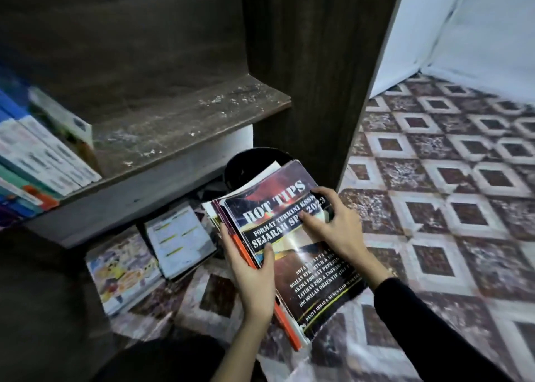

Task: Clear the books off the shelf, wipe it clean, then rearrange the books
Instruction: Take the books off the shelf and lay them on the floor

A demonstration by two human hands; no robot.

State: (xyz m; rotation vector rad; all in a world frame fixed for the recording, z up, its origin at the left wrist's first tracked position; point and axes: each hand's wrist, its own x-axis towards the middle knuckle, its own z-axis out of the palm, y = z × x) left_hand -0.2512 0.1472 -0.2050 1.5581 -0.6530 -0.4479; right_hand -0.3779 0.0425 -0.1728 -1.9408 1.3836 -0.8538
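Head view: the person holds a stack of books low over the patterned floor, just in front of the bookcase. The top cover reads "HOT TIPS". The left hand grips the stack along its spine side, thumb on the cover and fingers beneath. The right hand curls over the far edge, thumb pressed on the cover, so both hands are closed on the stack and neither is free.

The shelf is bare on its right part and speckled with pale dust and crumbs. A row of books stands at its left end. Two more books lie flat on the floor below the shelf, beside one another. Behind the held stack sits a dark round thing, possibly a bin; the light is too poor to be sure.

The step in hand looks like clearing: this stack is off the shelf and on its way to the floor. Next it needs setting down flat near the floor books, kept square so the thin volumes do not slide apart. Then the left-hand row must come out before any wiping.
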